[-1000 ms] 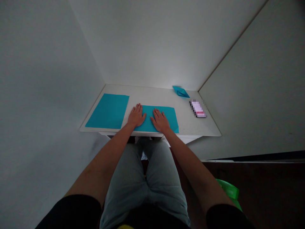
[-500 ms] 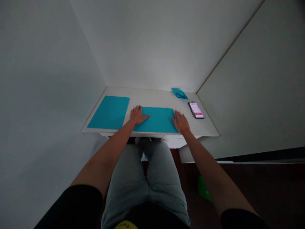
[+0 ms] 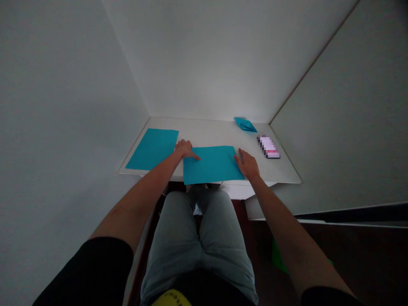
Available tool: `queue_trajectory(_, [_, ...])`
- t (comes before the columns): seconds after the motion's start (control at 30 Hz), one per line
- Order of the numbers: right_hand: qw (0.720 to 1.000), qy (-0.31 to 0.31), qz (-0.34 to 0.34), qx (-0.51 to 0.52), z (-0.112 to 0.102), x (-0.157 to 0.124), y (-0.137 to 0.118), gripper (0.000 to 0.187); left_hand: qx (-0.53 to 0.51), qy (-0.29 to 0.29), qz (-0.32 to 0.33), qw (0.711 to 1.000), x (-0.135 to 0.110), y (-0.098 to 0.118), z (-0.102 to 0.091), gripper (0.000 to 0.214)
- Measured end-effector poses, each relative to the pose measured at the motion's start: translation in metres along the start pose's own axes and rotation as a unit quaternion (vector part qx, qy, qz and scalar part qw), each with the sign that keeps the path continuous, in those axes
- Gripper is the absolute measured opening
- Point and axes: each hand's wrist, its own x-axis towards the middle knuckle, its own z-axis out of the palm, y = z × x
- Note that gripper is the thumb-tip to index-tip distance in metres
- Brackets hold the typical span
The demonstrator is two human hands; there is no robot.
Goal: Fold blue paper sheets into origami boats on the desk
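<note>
Head view: seated person at a white table (image 3: 210, 131) in a wall corner. Teal paper sheet (image 3: 212, 165) lies flat at the table's front edge, centred between the hands. Its long axis runs left-right, roughly parallel to that edge, with a slight skew: the right end sits a bit further back. Near edge reaches the table's front edge; can't tell if it overhangs.

Left hand (image 3: 185, 149) is flat and low at the sheet's left edge, mostly on the table, with its fingers pointing right and the index fingertip (image 3: 196, 157) on the paper. Right hand (image 3: 246, 165) is flat at the sheet's right edge, with its fingers angled left and back, the fingertips (image 3: 236, 157) at the edge. Fingers on both hands sit loosely together, not spread wide. No pinch on either side; neither hand lifts the paper.

Second teal sheet (image 3: 152, 148) lies flat just left of the left hand, its long axis apparently front-to-back, tilted. Small folded teal paper boat (image 3: 245, 124) sits at the back wall. Pixelated phone (image 3: 268, 146) lies near the right edge, angled.
</note>
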Motion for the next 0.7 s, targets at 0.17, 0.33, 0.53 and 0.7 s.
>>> queue_trajectory(0.17, [1.000, 0.005, 0.002, -0.002, 0.001, 0.001, 0.000, 0.077, -0.092, -0.001, 0.024, 0.995, 0.010, -0.010, 0.005, 0.068])
queue_trajectory(0.33, [1.000, 0.014, -0.007, -0.002, 0.004, 0.002, 0.004, 0.072, -0.151, 0.030, 0.054, 0.987, 0.015, -0.033, -0.002, 0.021])
queue_trajectory(0.53, [1.000, 0.018, -0.010, -0.009, 0.005, 0.003, 0.006, 0.068, -0.202, 0.148, -0.003, 0.968, -0.006, -0.112, -0.024, 0.032])
queue_trajectory(0.7, [0.999, 0.027, -0.010, -0.016, 0.006, 0.003, 0.008, 0.065, -0.257, 0.280, -0.107, 0.919, -0.041, -0.174, -0.016, 0.034])
